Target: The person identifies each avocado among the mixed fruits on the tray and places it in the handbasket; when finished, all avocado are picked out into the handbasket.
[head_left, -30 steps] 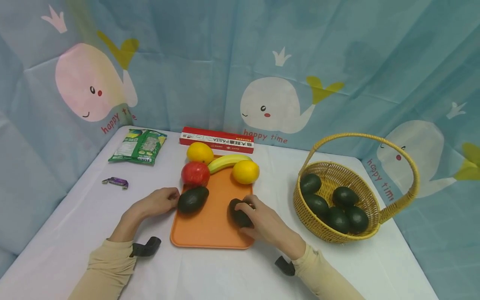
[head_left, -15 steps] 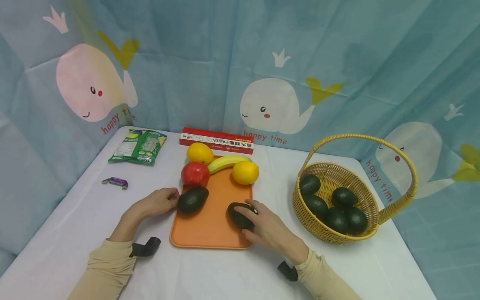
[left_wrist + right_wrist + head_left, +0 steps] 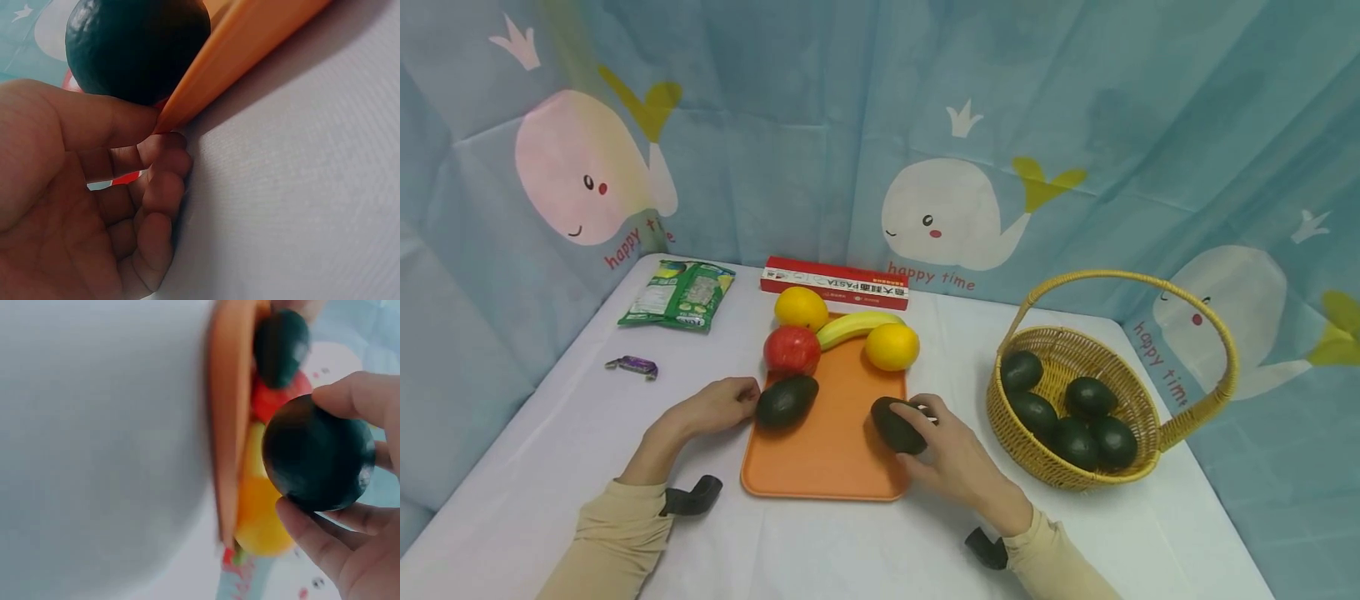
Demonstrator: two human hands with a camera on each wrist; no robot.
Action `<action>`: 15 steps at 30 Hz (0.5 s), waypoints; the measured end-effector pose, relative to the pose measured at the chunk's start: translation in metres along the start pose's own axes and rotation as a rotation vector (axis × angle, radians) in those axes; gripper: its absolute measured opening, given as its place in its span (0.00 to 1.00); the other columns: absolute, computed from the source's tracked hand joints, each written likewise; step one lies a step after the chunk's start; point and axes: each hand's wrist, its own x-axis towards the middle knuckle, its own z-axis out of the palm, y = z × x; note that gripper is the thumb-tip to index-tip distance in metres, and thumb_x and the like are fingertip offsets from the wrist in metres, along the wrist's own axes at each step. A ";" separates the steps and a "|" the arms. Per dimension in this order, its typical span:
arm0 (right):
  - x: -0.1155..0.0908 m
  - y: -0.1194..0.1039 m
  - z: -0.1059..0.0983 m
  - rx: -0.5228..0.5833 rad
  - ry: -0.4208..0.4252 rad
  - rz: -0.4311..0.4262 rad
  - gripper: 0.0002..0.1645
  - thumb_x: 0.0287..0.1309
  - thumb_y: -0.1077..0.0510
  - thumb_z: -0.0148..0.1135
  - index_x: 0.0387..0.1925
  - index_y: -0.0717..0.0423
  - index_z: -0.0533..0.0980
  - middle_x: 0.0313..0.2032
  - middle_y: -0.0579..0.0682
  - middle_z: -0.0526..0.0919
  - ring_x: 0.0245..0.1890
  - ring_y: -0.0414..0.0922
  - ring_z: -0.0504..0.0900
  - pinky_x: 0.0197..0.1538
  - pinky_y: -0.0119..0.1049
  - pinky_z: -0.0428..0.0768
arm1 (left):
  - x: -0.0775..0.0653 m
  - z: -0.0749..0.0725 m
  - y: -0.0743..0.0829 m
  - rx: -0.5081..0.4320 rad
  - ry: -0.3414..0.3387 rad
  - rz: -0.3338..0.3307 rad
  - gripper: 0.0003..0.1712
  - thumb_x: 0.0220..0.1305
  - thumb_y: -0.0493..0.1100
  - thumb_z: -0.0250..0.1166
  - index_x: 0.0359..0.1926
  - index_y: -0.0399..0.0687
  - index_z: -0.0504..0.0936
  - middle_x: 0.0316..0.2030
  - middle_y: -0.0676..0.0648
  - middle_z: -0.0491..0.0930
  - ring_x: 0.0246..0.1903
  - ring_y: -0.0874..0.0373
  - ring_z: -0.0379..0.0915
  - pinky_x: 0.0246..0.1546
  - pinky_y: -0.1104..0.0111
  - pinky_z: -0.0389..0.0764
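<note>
My right hand (image 3: 958, 454) holds a dark green avocado (image 3: 898, 425) over the right edge of the orange tray (image 3: 820, 475). In the right wrist view, thumb and fingers wrap round this avocado (image 3: 315, 453), which looks lifted off the tray. My left hand (image 3: 718, 404) is at the tray's left edge; the left wrist view has the thumb and fingers pinching the tray's rim (image 3: 206, 75). Beside that hand, another avocado (image 3: 786, 402) lies on the tray. Behind it sit a red pomegranate-like fruit (image 3: 792, 350), a banana (image 3: 859, 326) and two yellow lemon-like fruits, one left (image 3: 801, 309), one right (image 3: 892, 347).
A wicker basket (image 3: 1026, 450) with a tall handle stands to the right, holding several avocados (image 3: 1075, 442). Behind the tray lies a red pasta box (image 3: 835, 283). A green snack bag (image 3: 679, 296) and a purple-wrapped candy (image 3: 634, 366) are on the left of the white table (image 3: 820, 550).
My right hand has lifted the avocado and shifted it to the right, toward the tray's right edge. The left hand stays at the tray's left edge.
</note>
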 end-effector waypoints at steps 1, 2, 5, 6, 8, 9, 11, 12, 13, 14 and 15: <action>-0.002 0.002 -0.005 0.002 0.025 0.012 0.38 0.50 0.51 0.71 0.64 0.42 0.69 0.56 0.50 0.72 0.48 0.44 0.81 0.46 0.37 0.82 | 0.000 0.000 0.000 0.002 0.000 0.003 0.06 0.63 0.40 0.54 0.33 0.43 0.75 0.26 0.49 0.70 0.31 0.56 0.66 0.33 0.65 0.65; -0.003 0.004 -0.010 0.002 0.049 0.024 0.39 0.49 0.51 0.72 0.64 0.42 0.69 0.56 0.50 0.72 0.48 0.44 0.81 0.46 0.38 0.82 | 0.000 0.000 0.000 0.003 -0.001 0.000 0.06 0.63 0.40 0.54 0.32 0.43 0.75 0.26 0.48 0.70 0.31 0.56 0.66 0.33 0.65 0.65; -0.008 0.014 -0.028 -0.022 0.142 0.044 0.40 0.46 0.53 0.73 0.64 0.44 0.70 0.56 0.52 0.73 0.46 0.46 0.81 0.46 0.41 0.82 | 0.001 0.000 0.000 0.009 0.000 -0.003 0.06 0.63 0.40 0.54 0.33 0.43 0.75 0.26 0.49 0.70 0.31 0.56 0.67 0.33 0.66 0.65; -0.011 0.017 -0.034 -0.035 0.173 0.051 0.41 0.45 0.54 0.73 0.64 0.46 0.70 0.55 0.52 0.74 0.46 0.46 0.81 0.45 0.42 0.82 | 0.001 0.000 0.000 0.012 0.001 -0.003 0.06 0.63 0.40 0.54 0.33 0.43 0.75 0.26 0.49 0.70 0.31 0.56 0.67 0.33 0.66 0.65; -0.016 0.025 -0.046 -0.061 0.224 0.080 0.41 0.44 0.55 0.73 0.63 0.48 0.70 0.55 0.53 0.75 0.46 0.47 0.80 0.45 0.44 0.82 | 0.001 0.000 0.001 0.013 0.002 -0.006 0.06 0.63 0.40 0.54 0.33 0.43 0.75 0.26 0.49 0.70 0.32 0.56 0.67 0.34 0.66 0.65; -0.019 0.030 -0.052 -0.063 0.244 0.100 0.41 0.44 0.55 0.73 0.63 0.50 0.70 0.56 0.54 0.75 0.47 0.48 0.80 0.45 0.46 0.82 | 0.001 0.000 0.001 0.014 0.002 -0.003 0.06 0.63 0.40 0.54 0.33 0.43 0.75 0.26 0.49 0.70 0.32 0.56 0.67 0.33 0.66 0.65; -0.025 0.038 -0.063 -0.067 0.269 0.153 0.41 0.44 0.56 0.72 0.63 0.52 0.69 0.56 0.55 0.76 0.48 0.50 0.80 0.46 0.49 0.81 | 0.001 0.000 0.001 0.008 0.001 -0.004 0.06 0.63 0.40 0.54 0.33 0.43 0.75 0.26 0.49 0.70 0.32 0.56 0.67 0.33 0.66 0.65; -0.029 0.042 -0.068 -0.071 0.278 0.189 0.41 0.45 0.56 0.72 0.63 0.53 0.68 0.56 0.56 0.76 0.48 0.52 0.81 0.46 0.51 0.80 | 0.000 0.000 0.001 0.004 0.000 -0.004 0.06 0.63 0.40 0.54 0.32 0.43 0.75 0.26 0.49 0.70 0.32 0.56 0.67 0.33 0.66 0.65; -0.033 0.046 -0.073 -0.071 0.282 0.229 0.41 0.45 0.57 0.71 0.63 0.54 0.67 0.55 0.57 0.76 0.49 0.54 0.80 0.46 0.53 0.79 | 0.000 0.000 0.001 0.002 -0.001 -0.002 0.06 0.63 0.40 0.54 0.32 0.43 0.75 0.26 0.49 0.70 0.32 0.56 0.67 0.33 0.66 0.65; -0.036 0.049 -0.078 -0.071 0.284 0.271 0.41 0.46 0.57 0.70 0.63 0.55 0.66 0.55 0.59 0.77 0.48 0.55 0.81 0.46 0.54 0.79 | 0.000 0.000 0.001 0.002 -0.002 -0.001 0.06 0.63 0.40 0.54 0.32 0.43 0.74 0.26 0.49 0.70 0.32 0.56 0.67 0.33 0.66 0.65; -0.040 0.053 -0.082 -0.073 0.287 0.308 0.41 0.47 0.57 0.70 0.64 0.56 0.66 0.54 0.60 0.77 0.48 0.57 0.81 0.45 0.56 0.78 | 0.000 0.000 0.001 0.001 -0.003 -0.003 0.06 0.63 0.40 0.53 0.32 0.43 0.74 0.26 0.48 0.70 0.32 0.56 0.67 0.33 0.66 0.65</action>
